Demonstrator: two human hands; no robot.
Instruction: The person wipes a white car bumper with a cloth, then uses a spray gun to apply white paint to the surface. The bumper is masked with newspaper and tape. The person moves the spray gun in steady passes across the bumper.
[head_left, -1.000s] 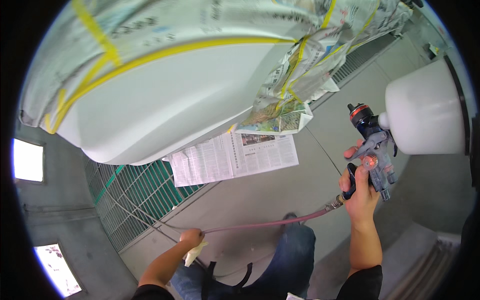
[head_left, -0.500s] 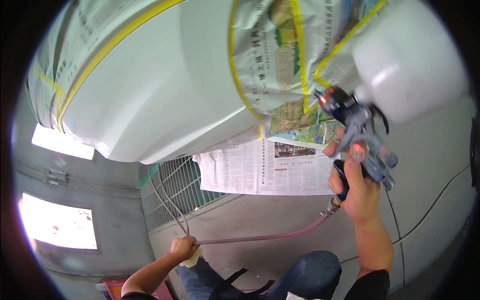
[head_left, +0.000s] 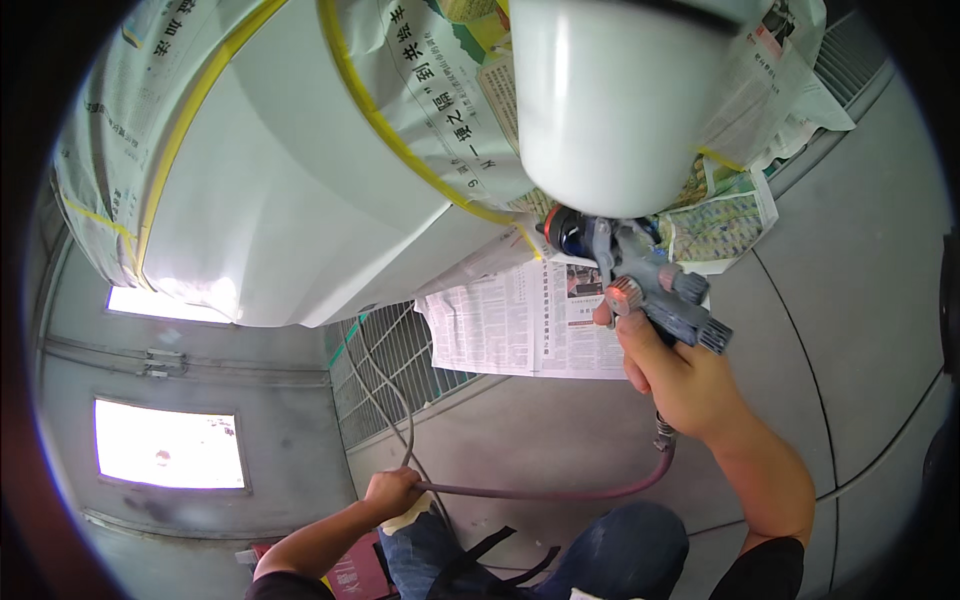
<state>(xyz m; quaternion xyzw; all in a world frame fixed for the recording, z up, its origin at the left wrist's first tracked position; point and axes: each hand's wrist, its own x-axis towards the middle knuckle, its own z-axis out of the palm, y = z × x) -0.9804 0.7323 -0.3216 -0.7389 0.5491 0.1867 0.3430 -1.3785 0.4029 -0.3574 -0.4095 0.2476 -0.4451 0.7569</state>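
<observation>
Spray gun point(head_left: 645, 278), just one, occupies one hand point(head_left: 685, 388), the right.

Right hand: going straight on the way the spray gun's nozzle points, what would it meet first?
The spray gun in the right hand would probably meet the newspaper masking first, beside the yellow tape edging the white panel; depth is unclear.

Overexposed wall panels point(head_left: 170, 445) glare at left, while fisheye distortion bends the dark-rimmed edges.

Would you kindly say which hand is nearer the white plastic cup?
The right hand, holding the grey spray gun just below the cup; the left hand grips the reddish hose, farther lower left.
</observation>
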